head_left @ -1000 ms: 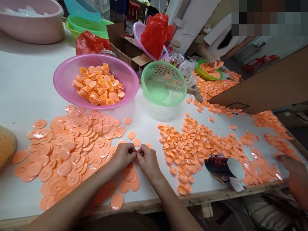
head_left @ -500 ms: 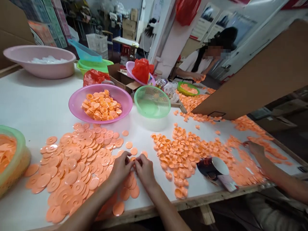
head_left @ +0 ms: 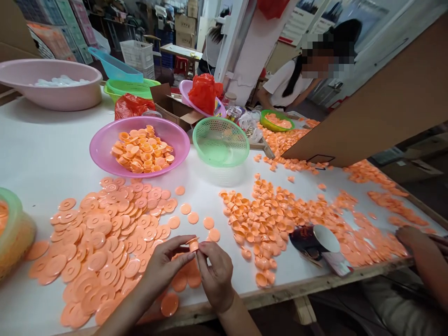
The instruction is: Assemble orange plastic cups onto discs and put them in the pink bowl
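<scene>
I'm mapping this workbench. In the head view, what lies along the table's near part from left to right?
Pile of flat orange plastic discs → left hand → right hand → heap of small orange plastic cups → dark paper cup lying on its side.

No text, label, brand, number or sign can be read. The dark cup [head_left: 312, 240], lying on its side on the table to the right of the right hand [head_left: 216, 275], bears reddish print too blurred to make out. The posters [head_left: 301, 18] on the wall far beyond both hands show pictures and lines of print too small to read. The cardboard boxes [head_left: 185, 22] stacked far beyond the left hand [head_left: 164, 266] carry no legible marking.
</scene>
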Action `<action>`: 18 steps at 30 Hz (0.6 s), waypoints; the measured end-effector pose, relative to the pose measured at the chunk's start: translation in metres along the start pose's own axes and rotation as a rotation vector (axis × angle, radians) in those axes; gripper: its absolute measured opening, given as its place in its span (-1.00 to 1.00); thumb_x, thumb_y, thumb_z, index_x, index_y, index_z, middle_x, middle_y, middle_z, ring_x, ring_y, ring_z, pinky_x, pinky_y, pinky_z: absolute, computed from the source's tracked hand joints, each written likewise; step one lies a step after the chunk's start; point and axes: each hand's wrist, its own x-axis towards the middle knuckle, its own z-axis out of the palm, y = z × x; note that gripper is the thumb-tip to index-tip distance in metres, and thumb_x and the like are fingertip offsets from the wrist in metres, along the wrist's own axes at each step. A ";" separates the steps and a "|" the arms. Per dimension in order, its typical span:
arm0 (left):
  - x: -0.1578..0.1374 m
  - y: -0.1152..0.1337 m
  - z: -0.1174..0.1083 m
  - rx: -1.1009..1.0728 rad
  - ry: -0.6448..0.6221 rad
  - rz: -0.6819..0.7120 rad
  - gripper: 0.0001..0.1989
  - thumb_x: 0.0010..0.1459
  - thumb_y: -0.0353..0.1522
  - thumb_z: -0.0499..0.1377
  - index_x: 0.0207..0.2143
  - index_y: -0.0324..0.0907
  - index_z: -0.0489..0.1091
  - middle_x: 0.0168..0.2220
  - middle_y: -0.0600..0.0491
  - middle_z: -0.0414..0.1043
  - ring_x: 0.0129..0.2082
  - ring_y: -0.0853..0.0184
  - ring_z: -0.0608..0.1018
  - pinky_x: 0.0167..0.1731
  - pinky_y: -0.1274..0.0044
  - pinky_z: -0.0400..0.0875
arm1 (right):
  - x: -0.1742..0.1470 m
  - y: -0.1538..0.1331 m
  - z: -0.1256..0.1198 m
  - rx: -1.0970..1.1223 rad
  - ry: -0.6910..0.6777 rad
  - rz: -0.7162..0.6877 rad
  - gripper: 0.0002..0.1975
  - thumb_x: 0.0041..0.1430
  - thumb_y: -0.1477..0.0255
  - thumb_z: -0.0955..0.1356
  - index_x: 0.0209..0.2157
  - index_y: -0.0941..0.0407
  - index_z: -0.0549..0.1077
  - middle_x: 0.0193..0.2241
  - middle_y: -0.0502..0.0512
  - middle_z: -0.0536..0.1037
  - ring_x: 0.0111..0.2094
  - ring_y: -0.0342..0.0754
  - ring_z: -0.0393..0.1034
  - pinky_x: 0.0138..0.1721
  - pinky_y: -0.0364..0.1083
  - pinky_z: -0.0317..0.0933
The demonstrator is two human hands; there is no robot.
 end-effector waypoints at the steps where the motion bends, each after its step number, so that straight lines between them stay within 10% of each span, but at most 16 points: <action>1: -0.001 -0.001 0.000 -0.002 -0.014 -0.009 -0.64 0.05 -0.23 0.30 -0.08 -0.12 0.52 -0.06 -0.02 0.55 -0.07 0.19 0.57 -0.03 0.39 0.51 | 0.001 -0.001 -0.001 -0.008 -0.012 -0.030 -0.78 0.20 0.65 0.30 -0.18 0.08 0.42 -0.35 0.07 0.56 -0.30 -0.09 0.48 -0.26 -0.12 0.37; 5: 0.015 0.020 -0.014 0.102 0.163 -0.035 -0.66 0.02 -0.15 0.31 -0.20 -0.16 0.54 -0.17 -0.03 0.59 -0.14 0.17 0.59 -0.09 0.37 0.53 | 0.003 0.003 -0.018 -0.030 -0.085 -0.006 -0.75 0.23 0.63 0.30 -0.10 0.09 0.43 -0.32 0.08 0.58 -0.27 -0.09 0.49 -0.23 -0.13 0.37; 12: 0.108 0.122 -0.080 0.215 0.564 0.163 -0.56 0.14 -0.04 0.14 -0.07 -0.15 0.40 -0.28 0.11 0.50 -0.40 0.38 0.54 -0.30 0.45 0.47 | -0.010 0.062 -0.103 -0.419 -0.029 0.443 -0.82 0.26 0.41 0.27 -0.31 0.11 0.52 -0.37 0.12 0.58 -0.33 -0.02 0.47 -0.32 -0.09 0.31; 18: 0.059 0.043 -0.037 0.896 -0.190 0.102 -0.89 0.00 -0.32 0.19 -0.40 -0.13 0.48 -0.38 0.06 0.45 -0.31 0.28 0.45 -0.30 0.47 0.31 | -0.023 0.072 -0.107 -0.575 -0.289 0.542 -0.80 0.17 0.40 0.32 -0.18 0.10 0.51 -0.29 0.13 0.54 -0.26 0.05 0.45 -0.22 -0.02 0.28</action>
